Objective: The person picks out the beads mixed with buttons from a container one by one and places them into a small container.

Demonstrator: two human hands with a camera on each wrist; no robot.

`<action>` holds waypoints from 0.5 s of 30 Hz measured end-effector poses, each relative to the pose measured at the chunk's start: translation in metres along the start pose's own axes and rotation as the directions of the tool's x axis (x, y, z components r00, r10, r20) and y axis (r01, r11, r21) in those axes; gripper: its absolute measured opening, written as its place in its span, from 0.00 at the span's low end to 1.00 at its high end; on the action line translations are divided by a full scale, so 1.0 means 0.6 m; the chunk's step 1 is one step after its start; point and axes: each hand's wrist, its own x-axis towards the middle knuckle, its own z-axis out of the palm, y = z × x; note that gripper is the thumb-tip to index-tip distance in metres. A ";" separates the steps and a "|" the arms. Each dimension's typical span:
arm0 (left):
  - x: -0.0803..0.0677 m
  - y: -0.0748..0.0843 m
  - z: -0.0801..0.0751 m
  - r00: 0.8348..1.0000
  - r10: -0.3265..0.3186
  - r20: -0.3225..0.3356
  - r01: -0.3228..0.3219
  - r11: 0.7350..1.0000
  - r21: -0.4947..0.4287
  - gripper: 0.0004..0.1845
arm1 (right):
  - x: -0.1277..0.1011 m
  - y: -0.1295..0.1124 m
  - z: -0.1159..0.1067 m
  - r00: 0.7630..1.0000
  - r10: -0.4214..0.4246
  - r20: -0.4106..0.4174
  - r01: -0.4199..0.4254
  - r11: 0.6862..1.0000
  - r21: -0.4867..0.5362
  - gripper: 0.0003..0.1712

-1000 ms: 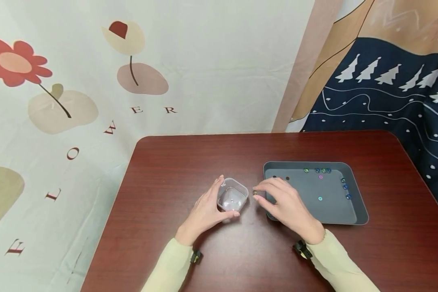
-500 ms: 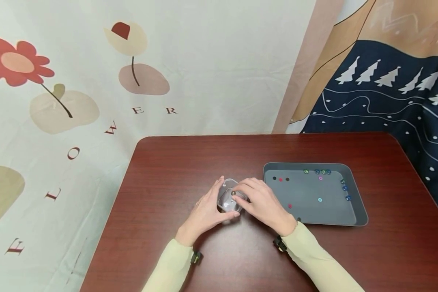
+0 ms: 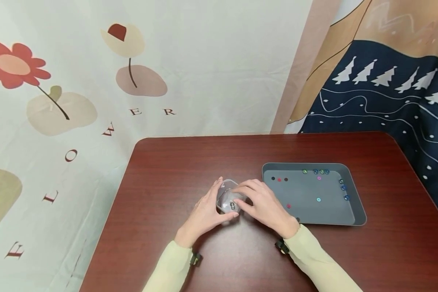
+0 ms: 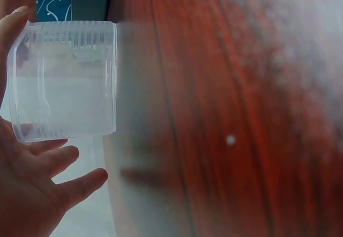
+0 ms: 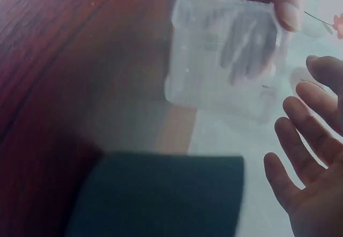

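Since a second ago, my right hand (image 3: pixel 264 207) left the grey plastic tray (image 3: pixel 352 221) at three o'clock; its loose grip now hovers empty over the small clear plastic box (image 3: pixel 229 199) mid-tabletop (image 3: pixel 190 166).

Left wrist: my left hand (image 4: pixel 24 194) holds the box (image 4: pixel 64 81).

Right wrist: relaxed fingers (image 5: pixel 305 146) beside it (image 5: pixel 225 60).

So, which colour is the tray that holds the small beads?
The tray is dark grey, plain with no pattern; the head view shows it best.

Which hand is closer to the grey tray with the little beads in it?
The right hand. It sits just left of the grey tray, over the clear box. The left hand holds that box from its far side, farther from the tray.
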 end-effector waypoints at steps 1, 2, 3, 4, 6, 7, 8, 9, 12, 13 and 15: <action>0.000 0.000 0.000 1.000 0.001 0.000 -0.001 1.000 0.002 0.61 | -0.003 -0.001 -0.005 1.000 0.005 -0.009 -0.005 1.000 0.007 0.15; 0.000 0.000 0.000 1.000 0.001 0.000 -0.001 1.000 0.003 0.61 | -0.006 -0.001 -0.011 1.000 0.010 -0.020 -0.009 1.000 0.014 0.16; -0.001 0.000 -0.001 1.000 -0.001 0.001 0.001 1.000 0.005 0.61 | -0.010 -0.002 -0.017 0.999 0.015 -0.031 -0.015 1.000 0.022 0.16; -0.001 0.000 0.000 1.000 -0.004 0.000 0.004 1.000 0.006 0.61 | -0.014 -0.002 -0.024 0.999 0.025 -0.040 -0.024 0.999 0.030 0.16; -0.001 0.000 0.000 1.000 -0.007 0.000 0.007 1.000 0.006 0.61 | -0.025 -0.001 -0.038 0.997 0.045 -0.065 -0.041 0.998 0.049 0.17; -0.001 0.000 0.001 1.000 -0.010 0.000 0.010 1.000 0.008 0.61 | -0.030 -0.001 -0.045 0.995 0.059 -0.076 -0.055 0.997 0.051 0.18; -0.001 0.000 0.001 1.000 -0.013 0.000 0.013 1.000 0.009 0.61 | -0.036 -0.001 -0.053 0.994 0.072 -0.088 -0.068 0.996 0.050 0.18; -0.001 0.000 0.001 1.000 -0.018 0.000 0.018 1.000 0.008 0.61 | -0.042 0.001 -0.060 0.991 0.087 -0.098 -0.083 0.995 0.047 0.19; 0.001 0.001 0.001 1.000 -0.031 0.003 0.031 0.999 0.010 0.61 | -0.060 0.006 -0.083 0.982 0.139 -0.124 -0.136 0.990 0.031 0.21; 0.001 0.001 0.001 0.999 -0.033 0.003 0.033 0.999 0.012 0.61 | -0.066 0.009 -0.091 0.979 0.158 -0.130 -0.157 0.987 0.022 0.22; 0.002 0.001 0.001 0.999 -0.036 0.002 0.036 0.999 0.013 0.61 | -0.077 0.016 -0.105 0.971 0.189 -0.145 -0.190 0.982 0.003 0.24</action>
